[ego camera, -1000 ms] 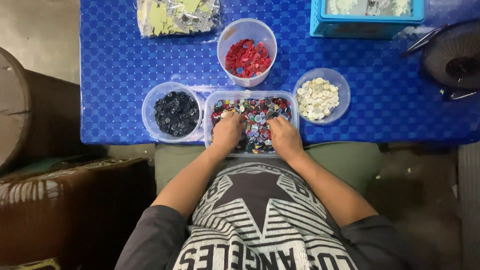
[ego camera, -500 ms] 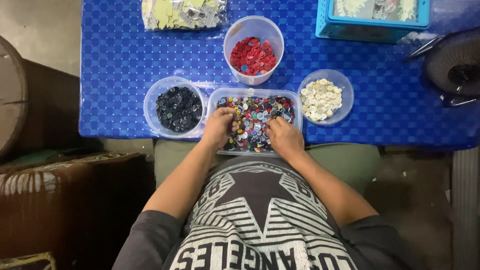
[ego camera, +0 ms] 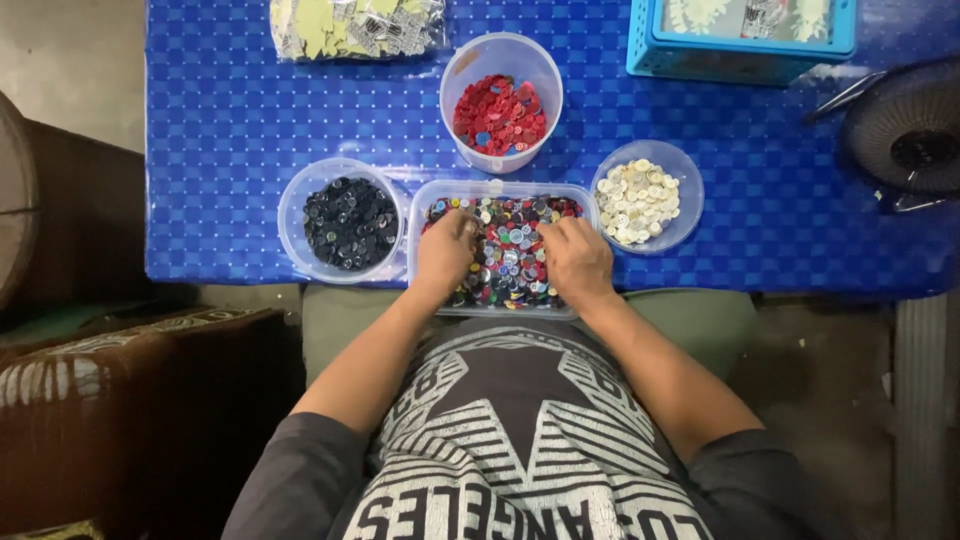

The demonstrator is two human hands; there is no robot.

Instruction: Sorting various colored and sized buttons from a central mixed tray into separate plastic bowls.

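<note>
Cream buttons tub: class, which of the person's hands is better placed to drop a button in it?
Probably the right hand: it lies in the mixed tray beside the cream buttons tub; the left hand is nearer the dark tub.

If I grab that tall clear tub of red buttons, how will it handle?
The tall tub stands higher than the round tubs beside it, so it probably tips more easily. It has no lid; the red buttons would likely spill. Clear plastic walls may flex.

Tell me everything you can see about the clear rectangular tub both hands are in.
The rectangular tub looks like clear plastic with rounded corners, lying flat at the near edge of the blue table. It holds mixed buttons in many colours. The left hand and right hand rest in the buttons. Three round tubs stand close around it.
</note>
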